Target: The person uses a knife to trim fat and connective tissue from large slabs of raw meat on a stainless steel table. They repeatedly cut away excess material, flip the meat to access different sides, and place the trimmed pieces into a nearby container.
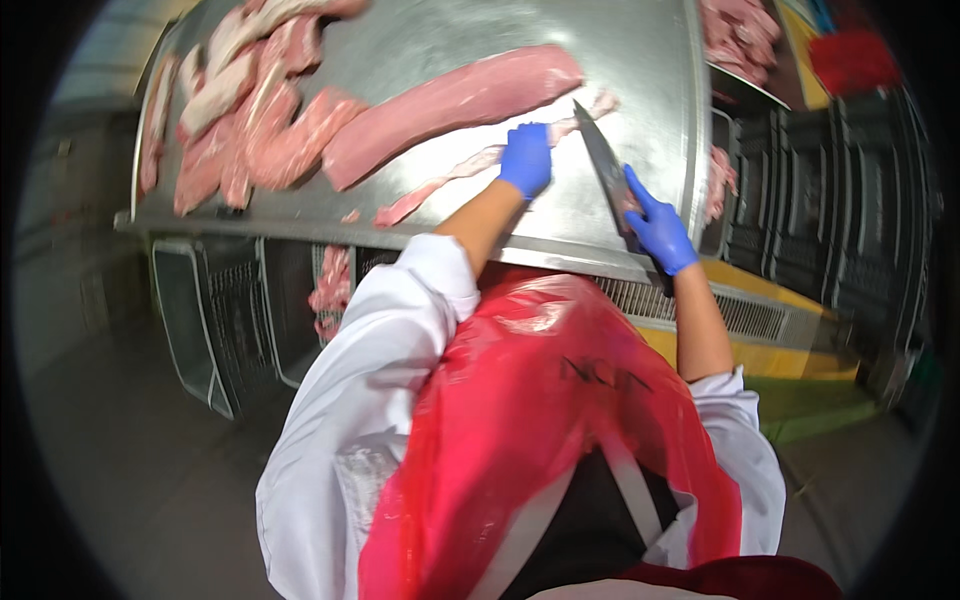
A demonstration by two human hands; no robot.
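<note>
Loin [455, 115], one piece, pink, smooth and elongated, is laid diagonally on a shiny metal table [400, 55]. One narrow strip [438, 185], pale and ragged-edged, is stretched along the loin's near side; its middle is gripped by the blue-gloved left hand [527, 160], whose fingers are curled closed. One knife [605, 165], long-bladed and tapered, is held in the blue-gloved right hand [660, 232], with one digit extended beside the blade; the tip is directed away from the body, near the strip's far end. One heap of meat [270, 115], streaked with whitish fat, is piled at the table's left; overlap prevents an exact count. One glossy red plastic apron [540, 400] is worn between two white cloth sleeves [350, 370]. Ribbed dark crates [800, 200] are stacked at right.
</note>
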